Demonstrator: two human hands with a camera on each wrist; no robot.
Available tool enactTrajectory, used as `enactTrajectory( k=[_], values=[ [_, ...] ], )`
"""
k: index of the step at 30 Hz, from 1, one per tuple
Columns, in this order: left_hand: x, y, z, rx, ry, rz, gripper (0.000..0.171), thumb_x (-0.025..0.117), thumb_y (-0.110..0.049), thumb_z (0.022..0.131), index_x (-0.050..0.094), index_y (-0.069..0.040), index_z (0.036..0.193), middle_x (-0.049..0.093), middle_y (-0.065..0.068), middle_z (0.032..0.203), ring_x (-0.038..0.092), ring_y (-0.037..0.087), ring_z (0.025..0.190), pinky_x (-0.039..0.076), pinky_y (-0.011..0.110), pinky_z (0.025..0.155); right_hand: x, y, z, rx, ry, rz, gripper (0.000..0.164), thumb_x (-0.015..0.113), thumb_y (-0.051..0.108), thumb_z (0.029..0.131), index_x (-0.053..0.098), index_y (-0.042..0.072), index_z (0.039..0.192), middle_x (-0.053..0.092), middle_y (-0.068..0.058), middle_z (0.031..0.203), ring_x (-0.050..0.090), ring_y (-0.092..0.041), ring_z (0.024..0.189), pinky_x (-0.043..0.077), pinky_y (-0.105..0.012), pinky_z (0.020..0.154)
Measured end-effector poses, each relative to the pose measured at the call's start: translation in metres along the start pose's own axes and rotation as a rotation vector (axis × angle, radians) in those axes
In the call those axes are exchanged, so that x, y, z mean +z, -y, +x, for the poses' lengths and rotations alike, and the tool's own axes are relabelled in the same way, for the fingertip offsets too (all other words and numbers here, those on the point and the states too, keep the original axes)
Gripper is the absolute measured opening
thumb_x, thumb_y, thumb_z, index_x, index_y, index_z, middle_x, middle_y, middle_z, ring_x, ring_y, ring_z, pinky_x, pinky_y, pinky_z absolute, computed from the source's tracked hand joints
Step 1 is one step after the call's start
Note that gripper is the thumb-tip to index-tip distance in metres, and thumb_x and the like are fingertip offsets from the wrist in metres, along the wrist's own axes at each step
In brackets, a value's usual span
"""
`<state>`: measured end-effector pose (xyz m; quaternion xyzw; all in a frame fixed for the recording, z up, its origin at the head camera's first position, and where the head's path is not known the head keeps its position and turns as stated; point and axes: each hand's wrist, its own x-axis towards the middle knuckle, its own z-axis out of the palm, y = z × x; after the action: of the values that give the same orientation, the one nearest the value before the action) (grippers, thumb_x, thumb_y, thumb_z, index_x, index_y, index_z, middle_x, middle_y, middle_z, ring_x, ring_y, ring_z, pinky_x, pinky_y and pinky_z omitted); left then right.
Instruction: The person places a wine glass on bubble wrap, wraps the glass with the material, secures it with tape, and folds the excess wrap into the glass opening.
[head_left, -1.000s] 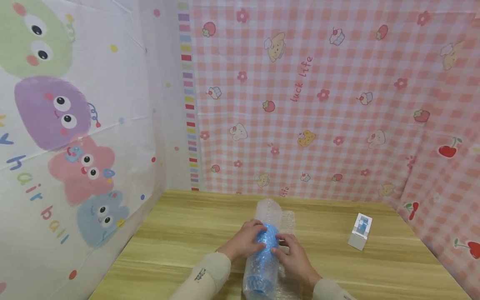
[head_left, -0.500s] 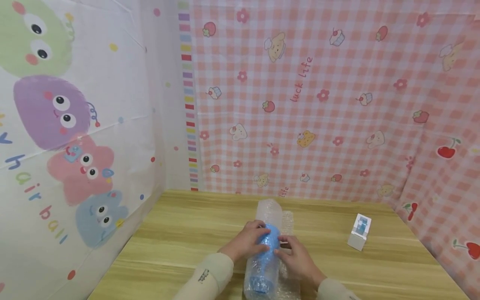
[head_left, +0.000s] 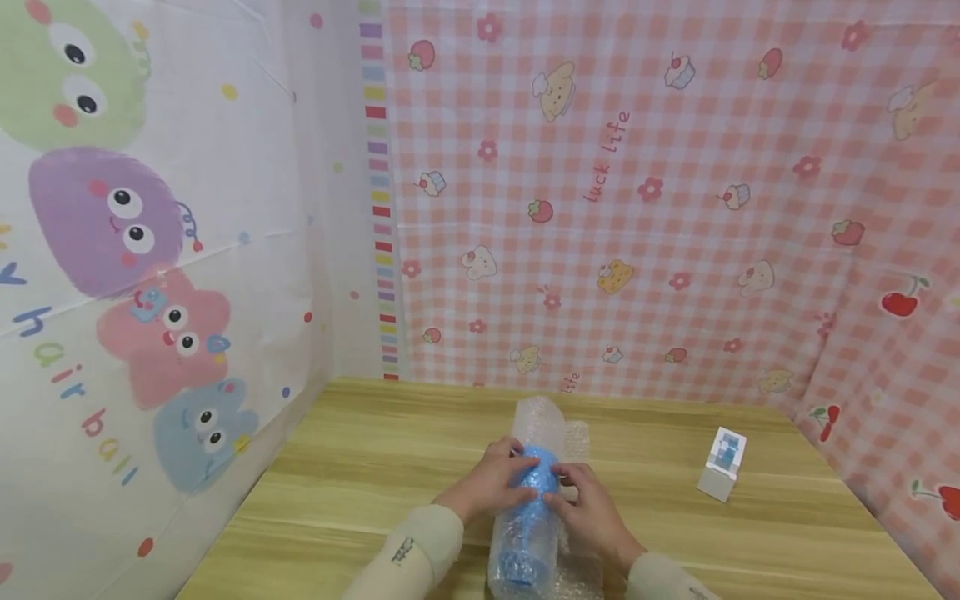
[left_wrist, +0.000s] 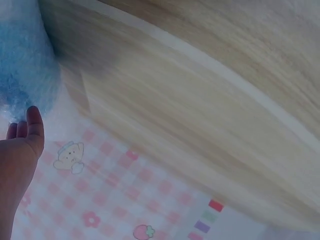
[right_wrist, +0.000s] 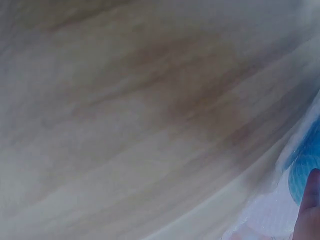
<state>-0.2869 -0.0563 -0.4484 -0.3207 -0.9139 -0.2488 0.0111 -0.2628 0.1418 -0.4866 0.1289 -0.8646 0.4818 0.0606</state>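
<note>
A blue cylinder point(head_left: 538, 479) lies rolled up in clear bubble wrap point(head_left: 538, 418) on the wooden table, its long axis running away from me. From the left side, my left hand point(head_left: 491, 483) holds the roll, fingers bent over its top and thumb on the near part. On the opposite side my right hand point(head_left: 592, 512) grips it between thumb and fingers, close to the left fingertips. A flat stretch of bubble wrap point(head_left: 577, 446) spreads out under the roll's right side. In the left wrist view, fingertips point(left_wrist: 34, 117) touch the wrapped blue surface.
A small white box point(head_left: 720, 467) with a blue picture or window stands on the right part of the table point(head_left: 360, 467). A pink checked cloth point(head_left: 510, 167) hangs behind the table, and a white cartoon-print cloth point(head_left: 255, 150) hangs at the left.
Both hands keep their grip on the wrapped roll, which stays in nearly the same place. My right fingers have shifted only slightly at its side.
</note>
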Motion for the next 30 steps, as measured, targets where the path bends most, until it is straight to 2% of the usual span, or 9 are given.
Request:
enactTrajectory(
  k=[5,10,22,30],
  values=[
    [-0.001,0.001,-0.001,0.002,-0.004,-0.003,0.044,0.060,-0.018,0.098,0.056,-0.007,0.140,0.048,0.014,0.140,0.044,0.031,0.129,0.040,0.042,0.107,0.001,-0.002,-0.003,-0.025,-0.018,-0.002,0.038,0.072,0.008,0.090,0.059,-0.004,0.123,0.055,-0.018,0.124,0.057,-0.037,0.112,0.056,-0.043,0.085],
    [-0.002,0.003,-0.002,-0.007,0.000,-0.009,0.043,0.060,-0.018,0.098,0.056,-0.005,0.140,0.048,0.014,0.145,0.042,0.032,0.135,0.035,0.044,0.112,0.002,-0.004,-0.006,-0.008,-0.014,0.000,0.040,0.070,0.010,0.092,0.056,-0.004,0.127,0.054,-0.019,0.126,0.056,-0.038,0.115,0.055,-0.046,0.089],
    [0.002,0.000,0.000,0.039,-0.034,0.016,0.041,0.068,-0.018,0.094,0.062,-0.005,0.133,0.047,0.014,0.137,0.044,0.031,0.127,0.042,0.039,0.106,0.002,-0.003,-0.012,-0.019,-0.019,0.005,0.039,0.068,0.010,0.093,0.055,-0.004,0.127,0.055,-0.020,0.127,0.058,-0.041,0.115,0.052,-0.055,0.089],
    [0.001,-0.006,0.005,0.083,-0.036,0.095,0.039,0.071,-0.021,0.092,0.066,-0.008,0.128,0.050,0.014,0.134,0.046,0.031,0.123,0.043,0.037,0.104,-0.001,-0.008,-0.014,-0.004,-0.024,0.035,0.039,0.068,0.007,0.093,0.054,-0.007,0.126,0.056,-0.022,0.127,0.058,-0.042,0.115,0.050,-0.055,0.093]
  ],
)
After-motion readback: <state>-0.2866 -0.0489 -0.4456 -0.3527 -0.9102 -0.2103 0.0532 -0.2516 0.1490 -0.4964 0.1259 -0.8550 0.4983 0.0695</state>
